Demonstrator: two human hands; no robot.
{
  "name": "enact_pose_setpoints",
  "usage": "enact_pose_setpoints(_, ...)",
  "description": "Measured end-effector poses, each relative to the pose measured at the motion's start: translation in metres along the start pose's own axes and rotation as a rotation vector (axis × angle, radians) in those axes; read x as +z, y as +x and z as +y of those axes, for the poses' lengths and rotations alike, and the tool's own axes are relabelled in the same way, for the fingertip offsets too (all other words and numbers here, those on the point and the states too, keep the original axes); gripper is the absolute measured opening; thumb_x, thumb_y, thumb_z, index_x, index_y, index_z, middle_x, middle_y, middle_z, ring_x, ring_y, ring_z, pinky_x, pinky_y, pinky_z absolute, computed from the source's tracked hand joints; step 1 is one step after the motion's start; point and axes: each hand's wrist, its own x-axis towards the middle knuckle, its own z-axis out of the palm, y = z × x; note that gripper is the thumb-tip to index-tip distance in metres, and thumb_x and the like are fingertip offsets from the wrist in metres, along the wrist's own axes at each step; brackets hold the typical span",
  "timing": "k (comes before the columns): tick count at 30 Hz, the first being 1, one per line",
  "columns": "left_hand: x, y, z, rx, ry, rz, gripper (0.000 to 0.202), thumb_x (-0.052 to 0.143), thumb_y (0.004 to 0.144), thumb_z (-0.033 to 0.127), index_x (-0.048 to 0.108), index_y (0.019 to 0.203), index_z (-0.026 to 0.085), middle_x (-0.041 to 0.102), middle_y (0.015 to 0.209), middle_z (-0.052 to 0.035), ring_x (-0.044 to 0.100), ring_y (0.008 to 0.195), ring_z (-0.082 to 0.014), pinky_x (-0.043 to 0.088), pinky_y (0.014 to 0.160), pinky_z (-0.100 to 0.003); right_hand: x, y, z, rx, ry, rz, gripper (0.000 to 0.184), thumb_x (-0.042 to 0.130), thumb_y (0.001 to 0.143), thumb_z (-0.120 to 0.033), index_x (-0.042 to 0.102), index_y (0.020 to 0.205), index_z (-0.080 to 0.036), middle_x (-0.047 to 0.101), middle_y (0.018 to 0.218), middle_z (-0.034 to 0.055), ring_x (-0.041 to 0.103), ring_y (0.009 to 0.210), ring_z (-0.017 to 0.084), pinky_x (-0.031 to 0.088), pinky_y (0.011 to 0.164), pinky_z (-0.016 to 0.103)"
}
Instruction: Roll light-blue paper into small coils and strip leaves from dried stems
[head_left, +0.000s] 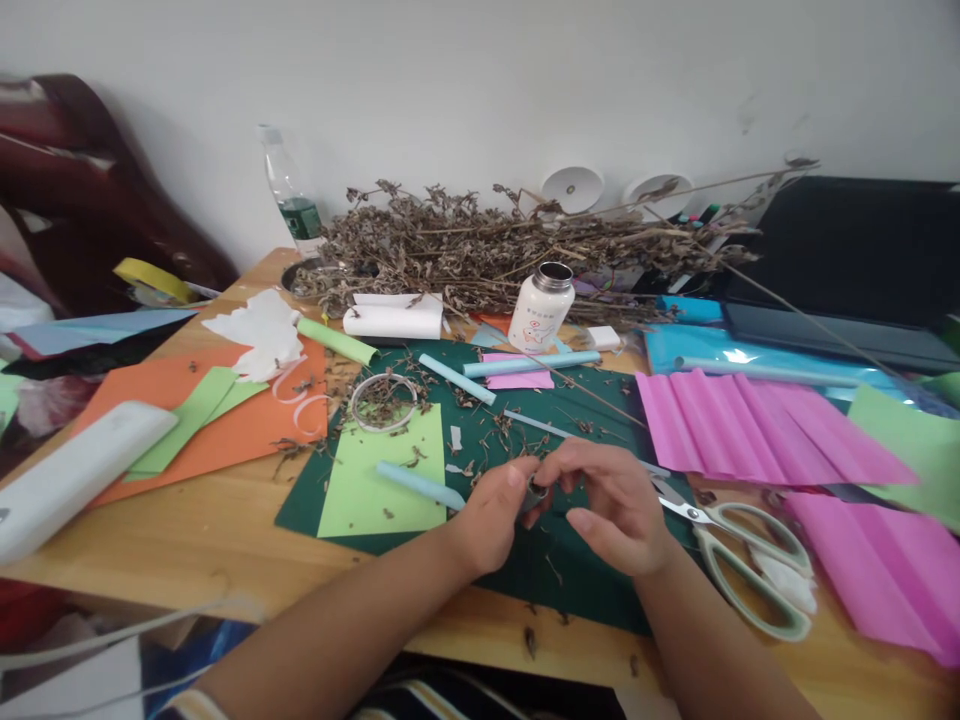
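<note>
My left hand (491,515) is closed around a small greyish tube (533,494) whose open end faces up, dark inside. The fingertips of my right hand (611,500) are bent over the mouth of that tube, with the thumb held apart. Whether they pinch a bit of leaf cannot be seen. Just left of my left hand, a light blue paper tube (416,484) lies across a light green sheet (352,500); its near end is by my wrist. Crumbs of dried leaf (495,440) are scattered over the dark green cutting mat (607,400) under my hands.
Scissors (701,515) lie right of my right hand, beside pink crepe paper (750,425). A white bottle (541,308) stands uncapped behind the mat. Dried plant stems (465,240) are heaped along the wall. At left are orange paper (225,440) and a white oblong device (82,475).
</note>
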Motion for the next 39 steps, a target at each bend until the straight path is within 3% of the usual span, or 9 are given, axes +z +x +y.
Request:
enact_pose_setpoints(8, 0.0, -0.001, 0.005, -0.054, 0.02, 0.05, 0.045, 0.025, 0.079, 0.049, 0.038, 0.054, 0.015, 0.037, 0.051, 0.0018, 0.034, 0.049, -0.0087, 0.029, 0.051, -0.023, 0.002, 0.003, -0.005, -0.194, -0.179, -0.074, 0.05, 0.045, 0.061, -0.005, 0.042, 0.107, -0.023, 0.058, 0.071, 0.0015, 0.049, 0.061, 0.015, 0.04, 0.056, 0.032)
enact_pose_setpoints(14, 0.002, 0.002, 0.003, -0.059, -0.066, 0.105, 0.039, 0.029, 0.078, 0.042, 0.04, 0.052, 0.015, 0.036, 0.047, 0.002, 0.034, 0.045, -0.0086, 0.028, 0.047, -0.023, 0.003, 0.0, 0.001, -0.093, -0.069, 0.273, 0.039, 0.043, 0.068, -0.006, 0.044, 0.101, -0.025, 0.052, 0.094, 0.0058, 0.049, 0.072, 0.015, 0.041, 0.057, 0.031)
enact_pose_setpoints(19, 0.0, 0.0, 0.002, -0.099, 0.028, 0.116, 0.032, 0.03, 0.076, 0.033, 0.036, 0.049, 0.016, 0.037, 0.047, 0.0013, 0.036, 0.049, -0.0098, 0.03, 0.05, -0.023, 0.001, 0.01, -0.005, -0.173, -0.414, -0.022, 0.027, 0.056, 0.065, -0.014, 0.05, 0.091, -0.02, 0.054, 0.088, 0.0067, 0.051, 0.079, 0.017, 0.041, 0.068, 0.034)
enact_pose_setpoints(22, -0.001, -0.001, 0.0, -0.095, 0.052, 0.12, 0.03, 0.03, 0.076, 0.029, 0.036, 0.05, 0.016, 0.038, 0.049, 0.0012, 0.037, 0.05, -0.01, 0.031, 0.051, -0.024, 0.002, 0.011, -0.004, -0.17, -0.415, -0.019, 0.027, 0.056, 0.066, -0.017, 0.05, 0.092, -0.021, 0.055, 0.087, 0.0067, 0.052, 0.078, 0.017, 0.042, 0.067, 0.033)
enact_pose_setpoints(26, 0.001, -0.001, -0.003, -0.023, -0.018, 0.119, 0.041, 0.026, 0.079, 0.043, 0.038, 0.051, 0.016, 0.036, 0.047, 0.0013, 0.036, 0.048, -0.01, 0.029, 0.051, -0.025, -0.005, 0.005, 0.003, -0.07, -0.346, 0.057, 0.026, 0.05, 0.07, -0.019, 0.049, 0.096, -0.021, 0.055, 0.088, 0.0072, 0.051, 0.082, 0.019, 0.041, 0.069, 0.036)
enact_pose_setpoints(29, 0.002, -0.001, -0.004, 0.013, -0.09, 0.103, 0.057, 0.011, 0.076, 0.059, 0.039, 0.051, 0.016, 0.036, 0.046, 0.0005, 0.035, 0.046, -0.0105, 0.027, 0.048, -0.026, -0.016, 0.001, 0.01, 0.024, -0.315, 0.179, 0.021, 0.044, 0.074, -0.021, 0.052, 0.093, -0.021, 0.055, 0.085, 0.0069, 0.05, 0.077, 0.018, 0.04, 0.063, 0.033)
enact_pose_setpoints(31, 0.001, -0.002, -0.004, 0.027, -0.091, 0.075, 0.058, 0.014, 0.074, 0.062, 0.04, 0.05, 0.016, 0.036, 0.046, 0.0004, 0.034, 0.045, -0.0102, 0.025, 0.047, -0.026, -0.022, 0.0, 0.012, 0.074, -0.32, 0.257, 0.018, 0.042, 0.075, -0.023, 0.054, 0.089, -0.02, 0.055, 0.083, 0.0063, 0.049, 0.071, 0.017, 0.039, 0.06, 0.032)
enact_pose_setpoints(35, 0.0, -0.003, -0.002, -0.029, -0.109, 0.065, 0.035, 0.041, 0.073, 0.041, 0.04, 0.048, 0.016, 0.035, 0.043, 0.002, 0.033, 0.044, -0.0092, 0.024, 0.046, -0.024, -0.027, 0.001, 0.012, 0.123, -0.407, 0.255, 0.015, 0.043, 0.076, -0.022, 0.054, 0.086, -0.019, 0.056, 0.08, 0.0052, 0.05, 0.071, 0.016, 0.04, 0.062, 0.031)
enact_pose_setpoints(39, 0.0, -0.002, 0.001, 0.003, -0.133, 0.094, 0.03, 0.037, 0.073, 0.026, 0.037, 0.045, 0.016, 0.035, 0.042, 0.002, 0.033, 0.044, -0.0085, 0.025, 0.047, -0.024, -0.025, 0.004, 0.012, 0.131, -0.522, 0.153, 0.014, 0.042, 0.076, -0.02, 0.053, 0.084, -0.019, 0.057, 0.077, 0.0039, 0.051, 0.07, 0.015, 0.041, 0.063, 0.029)
